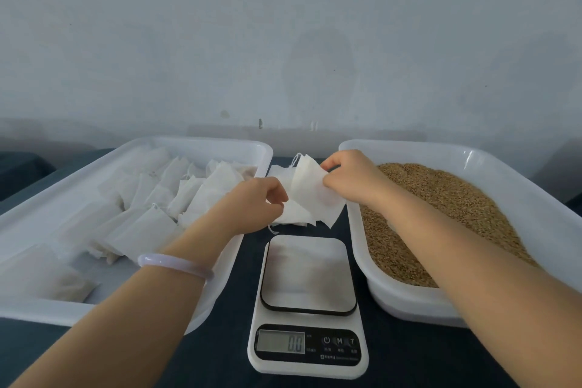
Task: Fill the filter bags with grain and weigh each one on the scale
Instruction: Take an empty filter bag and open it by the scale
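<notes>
Soft, cool, slightly dim light falls evenly over everything before me, with no hard shadows. Faint grey patches smudge the wall (315, 72). The scale (308, 274) plate carries a pale sheen. The left tray (47, 312) bows and blurs toward the edge.

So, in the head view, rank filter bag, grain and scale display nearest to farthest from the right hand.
1. filter bag: centre, pinched by the right hand.
2. grain: in the right tray, beside it.
3. scale display: front centre, near the camera.
</notes>
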Action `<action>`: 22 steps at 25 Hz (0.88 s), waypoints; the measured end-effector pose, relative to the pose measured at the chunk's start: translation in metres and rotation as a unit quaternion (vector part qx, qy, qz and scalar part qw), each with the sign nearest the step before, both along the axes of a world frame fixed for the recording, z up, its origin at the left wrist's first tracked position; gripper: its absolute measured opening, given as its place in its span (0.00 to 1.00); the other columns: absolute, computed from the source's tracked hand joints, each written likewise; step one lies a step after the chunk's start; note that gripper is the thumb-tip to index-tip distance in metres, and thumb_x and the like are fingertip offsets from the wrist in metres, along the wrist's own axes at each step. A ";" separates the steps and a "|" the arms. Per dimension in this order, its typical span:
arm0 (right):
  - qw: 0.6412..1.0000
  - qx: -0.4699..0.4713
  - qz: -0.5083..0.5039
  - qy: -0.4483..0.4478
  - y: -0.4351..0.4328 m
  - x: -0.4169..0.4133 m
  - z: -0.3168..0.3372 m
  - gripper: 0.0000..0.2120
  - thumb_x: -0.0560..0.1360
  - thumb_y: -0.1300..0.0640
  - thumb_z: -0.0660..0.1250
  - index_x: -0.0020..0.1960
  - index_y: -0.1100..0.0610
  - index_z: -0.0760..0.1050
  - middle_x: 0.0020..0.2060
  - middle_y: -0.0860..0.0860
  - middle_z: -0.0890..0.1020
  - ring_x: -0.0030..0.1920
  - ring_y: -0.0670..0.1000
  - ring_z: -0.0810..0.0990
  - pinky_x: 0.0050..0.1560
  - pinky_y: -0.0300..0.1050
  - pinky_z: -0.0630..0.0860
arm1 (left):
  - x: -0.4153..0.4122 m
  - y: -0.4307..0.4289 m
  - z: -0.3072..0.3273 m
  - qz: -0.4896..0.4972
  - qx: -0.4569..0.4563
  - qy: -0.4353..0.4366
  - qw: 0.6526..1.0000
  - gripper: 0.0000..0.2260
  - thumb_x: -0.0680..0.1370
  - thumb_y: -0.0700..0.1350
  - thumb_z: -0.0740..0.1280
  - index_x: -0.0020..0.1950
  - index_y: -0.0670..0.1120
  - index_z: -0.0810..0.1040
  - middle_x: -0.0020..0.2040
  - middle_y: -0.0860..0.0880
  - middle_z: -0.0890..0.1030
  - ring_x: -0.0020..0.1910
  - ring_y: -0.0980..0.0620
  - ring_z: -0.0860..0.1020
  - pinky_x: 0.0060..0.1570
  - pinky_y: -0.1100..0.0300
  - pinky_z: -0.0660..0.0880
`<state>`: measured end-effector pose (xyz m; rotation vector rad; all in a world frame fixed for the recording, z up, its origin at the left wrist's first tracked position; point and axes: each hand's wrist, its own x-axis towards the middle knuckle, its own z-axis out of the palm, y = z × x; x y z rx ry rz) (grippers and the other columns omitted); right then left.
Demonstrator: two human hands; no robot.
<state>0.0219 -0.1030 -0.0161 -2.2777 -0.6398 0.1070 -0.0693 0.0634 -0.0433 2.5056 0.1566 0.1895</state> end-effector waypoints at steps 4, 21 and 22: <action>0.984 0.142 -0.001 0.110 -0.011 -0.017 0.003 0.11 0.71 0.68 0.60 0.42 0.59 0.80 0.39 0.56 0.82 0.39 0.53 0.81 0.40 0.45 0.76 | 0.000 -0.004 0.001 0.017 0.010 0.009 1.000 0.23 0.76 0.64 0.58 0.42 0.44 0.77 0.36 0.54 0.77 0.59 0.47 0.71 0.57 0.57 0.64; 0.974 0.201 0.084 -0.058 -0.019 -0.032 -0.016 0.15 0.70 0.60 0.70 0.50 0.43 0.75 0.48 0.37 0.79 0.51 0.35 0.76 0.52 0.32 0.73 | -0.009 -0.016 0.012 -0.027 -0.217 -0.029 0.975 0.07 0.72 0.35 0.70 0.38 0.45 0.80 0.35 0.48 0.82 0.35 0.50 0.80 0.38 0.58 0.78; 0.975 0.187 0.103 -0.063 -0.019 -0.033 -0.017 0.15 0.70 0.60 0.71 0.51 0.43 0.75 0.48 0.36 0.79 0.52 0.34 0.76 0.53 0.33 0.73 | -0.009 -0.016 0.013 -0.036 -0.216 -0.028 0.975 0.08 0.72 0.35 0.70 0.37 0.47 0.80 0.32 0.51 0.80 0.33 0.52 0.78 0.35 0.61 0.76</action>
